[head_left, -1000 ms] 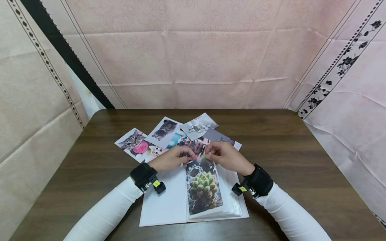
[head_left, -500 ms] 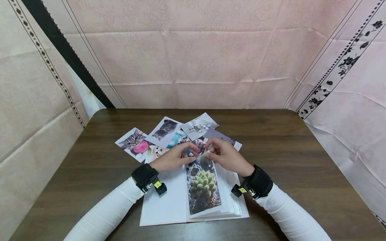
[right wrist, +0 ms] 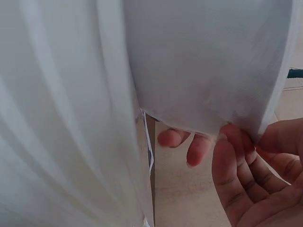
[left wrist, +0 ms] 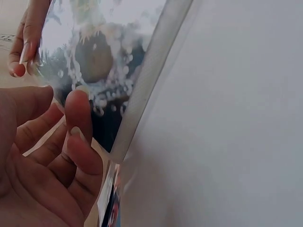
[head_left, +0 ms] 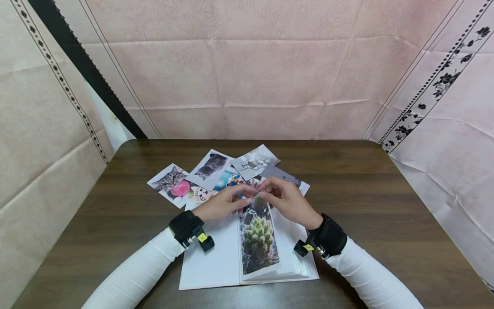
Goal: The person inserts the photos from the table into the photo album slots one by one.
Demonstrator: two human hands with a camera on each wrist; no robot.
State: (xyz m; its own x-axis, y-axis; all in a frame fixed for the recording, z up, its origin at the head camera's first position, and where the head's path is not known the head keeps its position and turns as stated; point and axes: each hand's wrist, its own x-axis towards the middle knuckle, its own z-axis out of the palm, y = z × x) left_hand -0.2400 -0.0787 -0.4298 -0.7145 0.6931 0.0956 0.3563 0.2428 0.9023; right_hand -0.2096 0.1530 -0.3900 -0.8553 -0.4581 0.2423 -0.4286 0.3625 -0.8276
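An open photo album [head_left: 210,262] lies on the table, its white inside cover at left. One raised clear sleeve page holds a photo of a green succulent [head_left: 257,234]. My right hand [head_left: 289,201] pinches the top corner of this album page [right wrist: 203,71] between thumb and fingers. Close by, my left hand [head_left: 224,201] has its thumb and index finger apart at the page's top edge. In the left wrist view, its bent fingers [left wrist: 78,111] overlap the sleeve [left wrist: 137,94]. The right fingertips show beyond the page there.
Loose photos lie fanned out behind the album, among them a cat with a pink ball [head_left: 171,186], a dark kitten [head_left: 210,167] and a pale print [head_left: 256,162]. More sleeve pages [head_left: 301,266] stack at the album's right. The wooden table [head_left: 370,214] meets a cloth backdrop [head_left: 251,77].
My right hand has moved slightly left, bringing the page's top corner with it, so the page tilts more upright. My left fingers have loosened and spread from the top edge.
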